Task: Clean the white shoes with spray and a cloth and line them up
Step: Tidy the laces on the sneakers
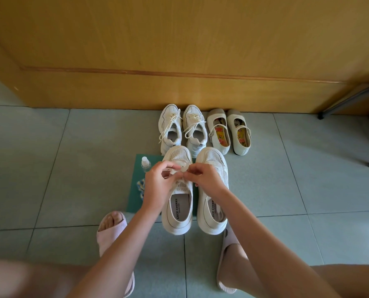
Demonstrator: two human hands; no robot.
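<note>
**Both hands on the laces, centre frame**

L hand [157, 181] & R hand [208, 179] each pinch the white lace [182, 168] of the mesh shoe [179, 211] at centre frame, fingers curled round it. Its mate [213, 214] sits just beside, to the right. Spray bottle [146, 164] upright, patterned cloth [141, 187] below it, both on green mat [134, 201] left of the hands. Laced sneakers [182, 127] & strap flats [229, 131] lined up by the door [179, 50], upper centre.

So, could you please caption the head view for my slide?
Left hand and right hand pinch the laces of a white mesh shoe beside a spray bottle.
</note>
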